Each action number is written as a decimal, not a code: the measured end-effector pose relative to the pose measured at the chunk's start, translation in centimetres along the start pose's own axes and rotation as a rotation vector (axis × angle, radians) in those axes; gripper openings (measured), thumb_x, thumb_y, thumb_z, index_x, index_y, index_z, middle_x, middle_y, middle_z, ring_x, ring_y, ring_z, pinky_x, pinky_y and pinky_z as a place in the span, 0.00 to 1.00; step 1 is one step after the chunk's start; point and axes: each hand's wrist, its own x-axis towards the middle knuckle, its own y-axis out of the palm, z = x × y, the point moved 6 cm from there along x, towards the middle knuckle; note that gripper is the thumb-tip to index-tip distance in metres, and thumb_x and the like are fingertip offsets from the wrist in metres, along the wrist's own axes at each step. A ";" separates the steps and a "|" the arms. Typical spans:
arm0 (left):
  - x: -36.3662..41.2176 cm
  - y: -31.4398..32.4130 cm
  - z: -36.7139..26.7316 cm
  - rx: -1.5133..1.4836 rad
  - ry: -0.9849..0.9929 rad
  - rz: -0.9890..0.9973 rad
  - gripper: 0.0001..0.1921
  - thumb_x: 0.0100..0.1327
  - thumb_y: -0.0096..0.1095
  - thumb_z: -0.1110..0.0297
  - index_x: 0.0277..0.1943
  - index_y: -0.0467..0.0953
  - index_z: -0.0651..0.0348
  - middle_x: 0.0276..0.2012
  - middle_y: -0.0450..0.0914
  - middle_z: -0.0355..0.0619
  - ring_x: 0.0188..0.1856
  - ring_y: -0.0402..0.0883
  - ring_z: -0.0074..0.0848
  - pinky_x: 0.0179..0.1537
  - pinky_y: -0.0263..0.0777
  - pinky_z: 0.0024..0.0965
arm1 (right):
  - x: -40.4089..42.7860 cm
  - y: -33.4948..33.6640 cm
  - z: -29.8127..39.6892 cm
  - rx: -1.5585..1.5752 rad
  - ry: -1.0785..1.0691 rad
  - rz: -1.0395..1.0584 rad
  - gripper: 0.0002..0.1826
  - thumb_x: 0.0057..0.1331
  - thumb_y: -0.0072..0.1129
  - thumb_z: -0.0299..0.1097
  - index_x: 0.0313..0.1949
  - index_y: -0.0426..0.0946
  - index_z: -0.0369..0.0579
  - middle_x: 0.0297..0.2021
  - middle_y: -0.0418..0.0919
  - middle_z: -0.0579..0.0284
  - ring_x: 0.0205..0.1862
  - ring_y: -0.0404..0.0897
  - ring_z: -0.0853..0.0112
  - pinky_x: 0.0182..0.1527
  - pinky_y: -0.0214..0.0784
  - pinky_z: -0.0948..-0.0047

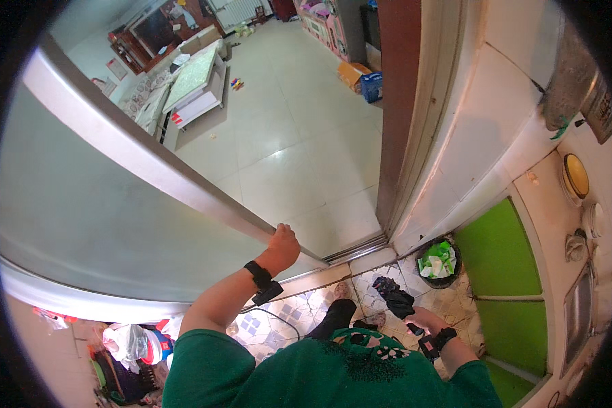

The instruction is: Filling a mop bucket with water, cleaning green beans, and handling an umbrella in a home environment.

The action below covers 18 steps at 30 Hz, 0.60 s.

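Note:
My left hand [284,248] is wrapped around the edge of a sliding door [183,188], which has a pale metal frame and a frosted panel. Low at my right side, my right hand [424,321] grips what looks like a folded black umbrella [395,296]. The umbrella's dark cloth points forward, above the patterned floor tiles, and a short dark handle end shows below my fingers. Past the door's edge is an opening onto a room with a tiled floor [280,137]. The metal door track [354,251] runs along the sill in front of my feet.
A black waste bin [456,265] with crumpled wrappers stands by the green cabinet doors [500,255]. Above them is a counter with a sink [577,319]. Bags and containers [127,347] crowd the left. Beyond the opening are a low table [196,84] and a cardboard box [352,75].

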 end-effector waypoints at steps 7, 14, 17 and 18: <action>0.6 2.1 -2.0 -0.097 0.081 -0.071 0.09 0.48 0.50 0.66 0.24 0.76 0.61 0.24 0.75 0.47 0.31 0.71 0.34 0.34 0.58 0.36 | 0.4 1.2 1.8 -0.001 0.030 -0.002 0.21 0.48 0.57 0.28 0.41 0.63 0.32 0.27 0.73 0.53 0.23 0.76 0.67 0.20 0.66 0.72; 1.3 3.7 -2.5 -0.136 0.118 0.081 0.10 0.49 0.51 0.66 0.28 0.78 0.61 0.27 0.76 0.51 0.31 0.73 0.38 0.31 0.59 0.40 | 4.2 1.9 2.3 0.113 -0.033 -0.013 0.14 0.49 0.55 0.25 0.35 0.67 0.33 0.28 0.71 0.53 0.22 0.75 0.66 0.23 0.69 0.71; 1.4 3.1 -2.6 -0.097 0.125 0.046 0.11 0.48 0.51 0.65 0.27 0.78 0.62 0.26 0.76 0.51 0.30 0.72 0.37 0.28 0.58 0.39 | 5.5 1.7 2.5 0.144 -0.012 0.009 0.14 0.49 0.55 0.25 0.35 0.66 0.34 0.26 0.70 0.55 0.21 0.74 0.66 0.23 0.69 0.70; 1.4 4.5 -2.9 -0.180 0.090 0.031 0.11 0.47 0.52 0.65 0.26 0.78 0.62 0.25 0.76 0.52 0.28 0.72 0.37 0.27 0.57 0.40 | 5.6 1.7 3.0 0.112 -0.005 0.002 0.14 0.49 0.55 0.25 0.35 0.66 0.34 0.26 0.70 0.55 0.21 0.74 0.66 0.23 0.69 0.70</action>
